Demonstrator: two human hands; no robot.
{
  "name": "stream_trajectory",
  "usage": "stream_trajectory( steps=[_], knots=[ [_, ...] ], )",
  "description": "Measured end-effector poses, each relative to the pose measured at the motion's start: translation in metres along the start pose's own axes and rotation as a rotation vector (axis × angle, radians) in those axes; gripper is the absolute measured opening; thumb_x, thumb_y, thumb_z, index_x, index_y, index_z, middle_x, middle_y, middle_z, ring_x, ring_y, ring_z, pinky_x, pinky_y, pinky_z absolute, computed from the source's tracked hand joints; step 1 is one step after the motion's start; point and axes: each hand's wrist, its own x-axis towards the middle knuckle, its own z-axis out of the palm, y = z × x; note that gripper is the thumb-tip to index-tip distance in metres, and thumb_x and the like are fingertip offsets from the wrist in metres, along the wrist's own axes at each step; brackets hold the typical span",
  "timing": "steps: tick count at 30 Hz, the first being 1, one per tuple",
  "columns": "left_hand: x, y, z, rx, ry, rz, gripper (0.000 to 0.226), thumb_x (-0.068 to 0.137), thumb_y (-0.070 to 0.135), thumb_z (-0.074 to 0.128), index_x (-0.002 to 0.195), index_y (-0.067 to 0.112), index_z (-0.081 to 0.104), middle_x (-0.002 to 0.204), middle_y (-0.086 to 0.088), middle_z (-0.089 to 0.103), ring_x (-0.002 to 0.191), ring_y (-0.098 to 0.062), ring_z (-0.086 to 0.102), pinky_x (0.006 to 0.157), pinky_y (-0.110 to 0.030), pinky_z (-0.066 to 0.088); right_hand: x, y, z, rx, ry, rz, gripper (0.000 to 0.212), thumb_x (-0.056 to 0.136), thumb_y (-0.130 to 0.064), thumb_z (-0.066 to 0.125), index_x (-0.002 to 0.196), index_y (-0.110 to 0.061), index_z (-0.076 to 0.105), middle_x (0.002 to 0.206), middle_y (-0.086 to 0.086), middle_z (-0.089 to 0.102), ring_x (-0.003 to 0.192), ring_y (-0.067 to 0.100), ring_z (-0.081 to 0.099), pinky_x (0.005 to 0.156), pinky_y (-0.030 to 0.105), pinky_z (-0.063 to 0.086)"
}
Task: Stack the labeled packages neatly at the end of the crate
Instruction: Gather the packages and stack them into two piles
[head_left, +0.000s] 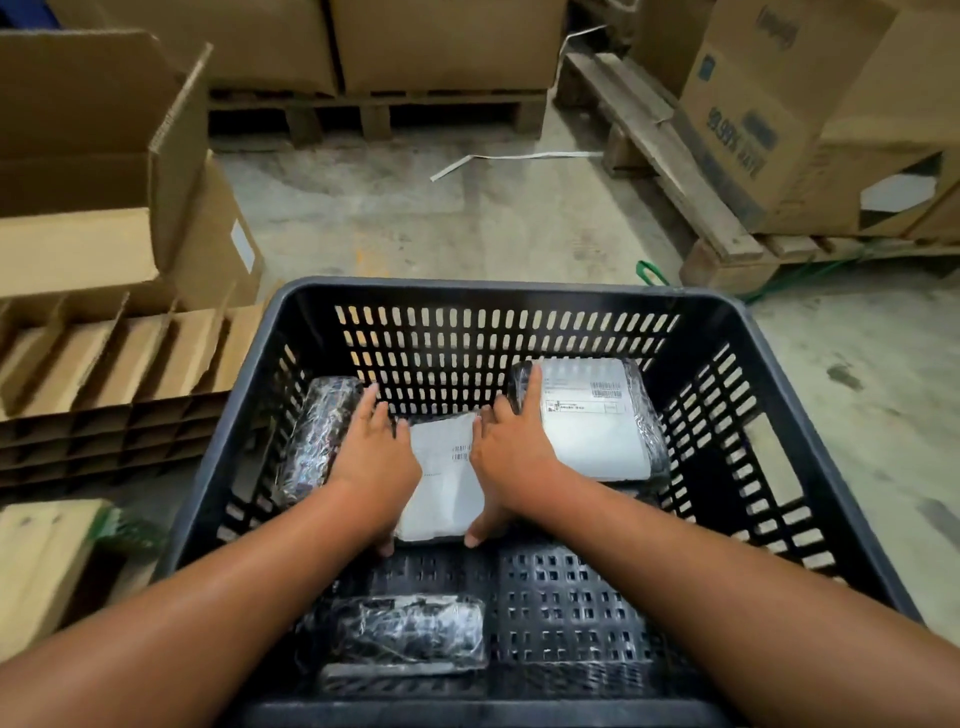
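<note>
Both hands are down in the black crate, clamped on either side of a white-labelled package sitting mid-frame, close to the far wall. Left hand grips its left edge, fingers spread over the top and thumb tucked under the near corner. Right hand has the right edge the same way, though its index finger stretches up onto the second labelled package in the upper right of the crate.

Looks to me like the step in hand is squaring this middle package up, either to slide it against the far wall or lift it onto the right one. The next move would need a level lift with both hands so the shrink wrap doesn't snag, then the edges lined up with the one already parked there.

Other stuff: a dark wrapped bundle leans along the left wall, touching or nearly touching the left fingers, so it crowds that side. Another dark bundle lies at the bottom centre, well clear of the hands. I can't see labels on either one; they may be face down. Outside the crate there are cardboard dividers at left and pallets with boxes along the top.
</note>
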Motion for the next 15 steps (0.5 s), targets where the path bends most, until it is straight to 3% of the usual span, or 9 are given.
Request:
stream_trajectory(
  steps=[3,5,7,9,11,15],
  knots=[
    [0.008,0.007,0.003,-0.240,0.001,0.161,0.135,0.071,0.057,0.084,0.158,-0.005,0.000,0.169,-0.021,0.011,0.155,-0.037,0.012,0.124,-0.049,0.008,0.000,-0.001,0.001,-0.015,0.005,0.007,0.128,0.056,-0.107,0.042,0.152,-0.021,0.049,0.158,0.014,0.046,0.148,0.044,0.029,0.093,0.093,-0.016],
    [0.011,0.004,0.009,-0.367,-0.068,0.145,0.138,0.070,0.054,0.086,0.159,-0.001,-0.004,0.169,-0.017,0.012,0.150,-0.034,0.029,0.118,-0.046,0.033,0.000,-0.001,0.000,-0.033,-0.012,0.003,0.131,0.054,-0.107,0.043,0.153,-0.021,0.048,0.159,0.012,0.045,0.148,0.045,0.028,0.091,0.094,-0.016],
    [0.012,0.004,0.015,-0.353,-0.085,0.116,0.131,0.070,0.045,0.089,0.160,0.002,0.004,0.166,-0.019,0.022,0.136,-0.034,0.049,0.108,-0.046,0.047,0.001,-0.001,-0.002,-0.036,-0.044,-0.007,0.132,0.055,-0.106,0.047,0.156,-0.022,0.044,0.163,0.010,0.041,0.152,0.045,0.024,0.090,0.095,-0.015],
    [0.015,0.005,0.015,-0.387,-0.087,0.083,0.109,0.071,0.037,0.091,0.153,0.002,0.028,0.152,-0.019,0.043,0.120,-0.033,0.061,0.099,-0.044,0.054,0.000,-0.001,-0.001,-0.022,-0.058,-0.009,0.129,0.056,-0.104,0.049,0.156,-0.022,0.043,0.163,0.008,0.042,0.153,0.044,0.024,0.090,0.095,-0.014],
    [0.017,0.003,0.013,-0.415,-0.074,0.073,0.089,0.070,0.033,0.091,0.141,0.005,0.046,0.140,-0.015,0.053,0.111,-0.031,0.065,0.094,-0.042,0.057,0.001,-0.001,0.000,-0.004,-0.054,-0.005,0.126,0.057,-0.103,0.052,0.154,-0.022,0.045,0.156,0.006,0.051,0.151,0.044,0.028,0.093,0.095,-0.012],
    [0.019,0.002,0.013,-0.446,-0.050,0.065,0.073,0.065,0.037,0.092,0.125,0.011,0.058,0.127,-0.009,0.057,0.102,-0.027,0.066,0.088,-0.040,0.058,0.002,0.003,-0.001,0.024,-0.085,-0.028,0.114,0.060,-0.096,0.061,0.148,-0.024,0.051,0.135,0.003,0.066,0.142,0.041,0.037,0.099,0.093,-0.005]
  ],
)
